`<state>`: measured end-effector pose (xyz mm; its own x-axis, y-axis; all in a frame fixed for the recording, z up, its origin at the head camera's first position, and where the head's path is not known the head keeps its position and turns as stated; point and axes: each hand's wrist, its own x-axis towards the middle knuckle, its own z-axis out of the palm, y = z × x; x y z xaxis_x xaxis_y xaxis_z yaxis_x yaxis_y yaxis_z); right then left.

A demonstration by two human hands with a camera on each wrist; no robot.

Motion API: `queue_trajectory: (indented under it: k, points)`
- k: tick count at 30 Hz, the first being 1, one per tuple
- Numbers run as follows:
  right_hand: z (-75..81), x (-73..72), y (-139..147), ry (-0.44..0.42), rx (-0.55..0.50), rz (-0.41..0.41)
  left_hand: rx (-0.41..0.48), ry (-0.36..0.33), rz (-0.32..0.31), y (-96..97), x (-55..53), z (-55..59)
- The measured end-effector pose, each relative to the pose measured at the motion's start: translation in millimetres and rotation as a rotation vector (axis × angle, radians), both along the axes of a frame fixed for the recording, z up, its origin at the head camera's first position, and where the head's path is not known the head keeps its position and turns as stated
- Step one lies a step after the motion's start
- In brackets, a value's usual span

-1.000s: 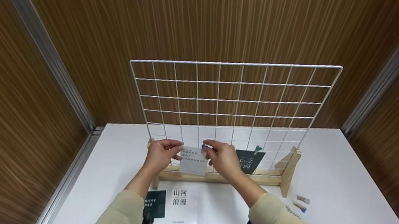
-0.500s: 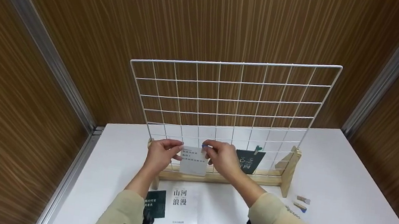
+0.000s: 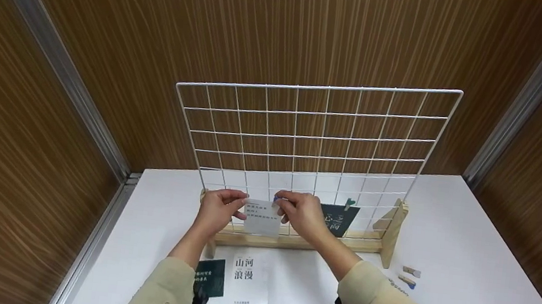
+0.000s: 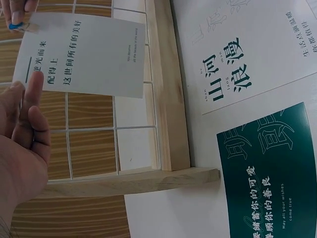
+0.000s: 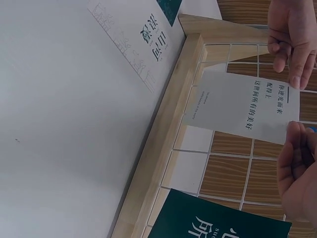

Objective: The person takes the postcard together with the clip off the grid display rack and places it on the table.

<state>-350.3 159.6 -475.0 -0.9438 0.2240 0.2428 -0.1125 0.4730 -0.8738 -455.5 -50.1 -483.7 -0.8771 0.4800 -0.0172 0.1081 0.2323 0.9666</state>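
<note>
A small white printed card [image 3: 261, 225] is held upright in front of the lower rows of a white wire grid [image 3: 307, 148]. My left hand [image 3: 217, 210] pinches its upper left corner between thumb and fingertips, as the left wrist view shows. At the upper right corner my right hand [image 3: 304, 213] pinches a small wooden clothespin with a blue end [image 4: 18, 26], which sits over the card's edge. Whether the clothespin also grips a wire is hidden by the fingers. To the right, a dark green card [image 3: 343, 221] hangs from the grid by a green clothespin [image 3: 350, 204].
A wooden stand [image 3: 392, 234] carries the grid. On the white table [image 3: 474, 246] lie two loose clothespins [image 3: 407, 281] at right. In front of the stand lie a larger white card [image 3: 252, 290] and a dark green card [image 3: 215, 278]. Brown wood-grain panels [image 3: 284, 31] enclose the table.
The head view has shifted very slightly. Both hands, the white card and the clothespin stay nearly in place, with only a slight change in the card's tilt.
</note>
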Motion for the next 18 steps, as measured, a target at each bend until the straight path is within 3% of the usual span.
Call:
queue_trajectory:
  k: [18]
  points:
    - [3.3,1.0,3.6,-0.082,-0.11,0.025,-0.013,-0.002,-0.011,-1.0,-1.8,0.6]
